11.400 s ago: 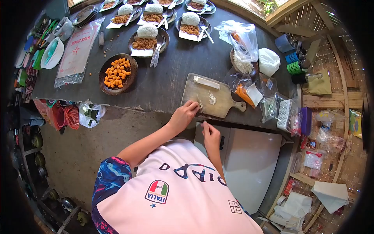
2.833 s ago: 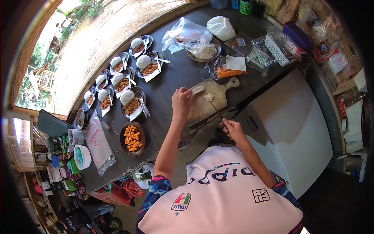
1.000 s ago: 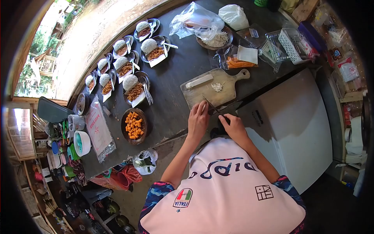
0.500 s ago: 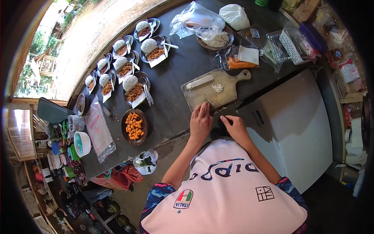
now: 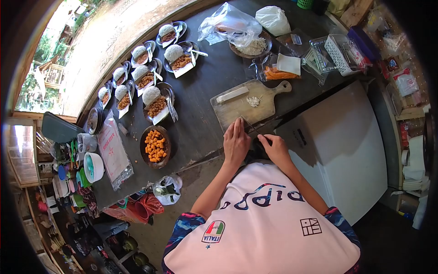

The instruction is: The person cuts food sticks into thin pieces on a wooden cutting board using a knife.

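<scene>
My right hand [image 5: 274, 148] grips a knife [image 5: 252, 125] by its handle, the thin blade pointing toward the near edge of the wooden cutting board [image 5: 266, 108]. Beside the blade tip, my left hand [image 5: 236, 139] has its fingers pressed together over the board's near corner. Anything under those fingertips is hidden. A long whitish block [image 5: 232, 95] lies on the board, with a small heap of pale shreds [image 5: 253, 101] to its right.
Several plates of rice with brown topping [image 5: 154, 102] stand along the table's far-left side. Nearer is a bowl of orange cubes [image 5: 155, 148]. Behind the board are a bowl of white shreds [image 5: 253, 47], bagged orange food [image 5: 276, 72] and a white basket [image 5: 340, 55]. A white chest [image 5: 337, 141] stands right.
My left fingers look straighter and flatter than before. The knife and my right hand have barely moved. The whole view has shifted slightly.
</scene>
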`<state>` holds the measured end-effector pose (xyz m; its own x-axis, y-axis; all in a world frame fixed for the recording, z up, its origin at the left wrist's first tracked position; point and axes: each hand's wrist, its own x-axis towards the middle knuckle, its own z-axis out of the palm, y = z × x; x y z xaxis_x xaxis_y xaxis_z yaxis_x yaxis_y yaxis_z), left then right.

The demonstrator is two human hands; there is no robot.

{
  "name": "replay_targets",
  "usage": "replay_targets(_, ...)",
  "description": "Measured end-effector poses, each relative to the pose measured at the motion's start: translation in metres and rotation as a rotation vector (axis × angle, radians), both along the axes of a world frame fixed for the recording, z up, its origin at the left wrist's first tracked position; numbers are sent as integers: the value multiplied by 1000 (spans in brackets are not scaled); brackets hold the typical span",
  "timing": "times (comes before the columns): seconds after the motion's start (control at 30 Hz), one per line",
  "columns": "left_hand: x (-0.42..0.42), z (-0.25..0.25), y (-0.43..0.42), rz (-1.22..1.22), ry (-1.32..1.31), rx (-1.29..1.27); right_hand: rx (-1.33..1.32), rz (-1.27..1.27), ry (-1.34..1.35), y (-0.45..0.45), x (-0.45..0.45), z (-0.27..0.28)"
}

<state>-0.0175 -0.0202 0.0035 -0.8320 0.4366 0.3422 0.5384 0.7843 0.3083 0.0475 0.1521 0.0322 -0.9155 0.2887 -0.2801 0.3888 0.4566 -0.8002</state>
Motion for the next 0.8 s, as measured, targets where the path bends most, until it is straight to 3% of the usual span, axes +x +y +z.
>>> replay_targets(0.57, 1, 5, 0, 12, -41, -31, 76, -28, -40, -3, 1, 20)
replay_targets(0.8, -1, -2, -1, 13, -26, -37, 6, 12, 21, 2, -3, -3)
